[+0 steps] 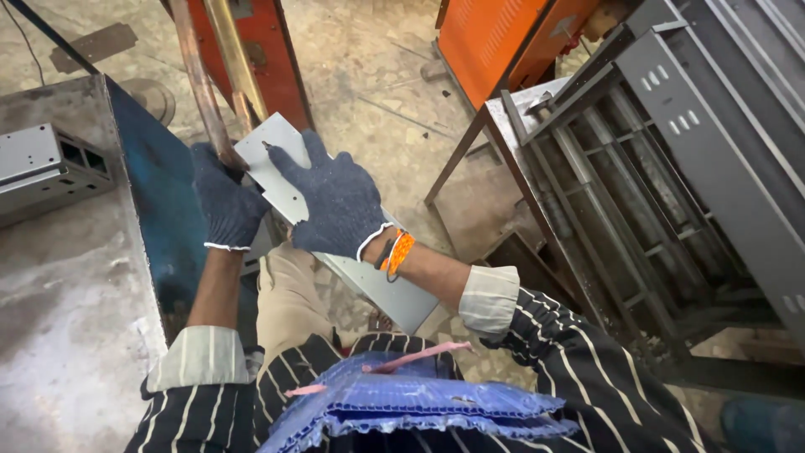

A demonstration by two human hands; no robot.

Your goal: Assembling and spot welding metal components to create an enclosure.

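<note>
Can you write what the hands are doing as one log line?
left hand: gripping copper-coloured metal bar | right hand: pressed flat on grey sheet-metal panel | both in dark knitted gloves

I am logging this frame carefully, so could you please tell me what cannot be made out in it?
Head view only:
- Sheet: its middle is covered by the right hand.
- Left hand: its fingertips are hidden where it meets the rod, so the grip is unclear.
- Rod: its top is cut off by the frame edge.
- Rack: its right side runs out of the frame.
</note>
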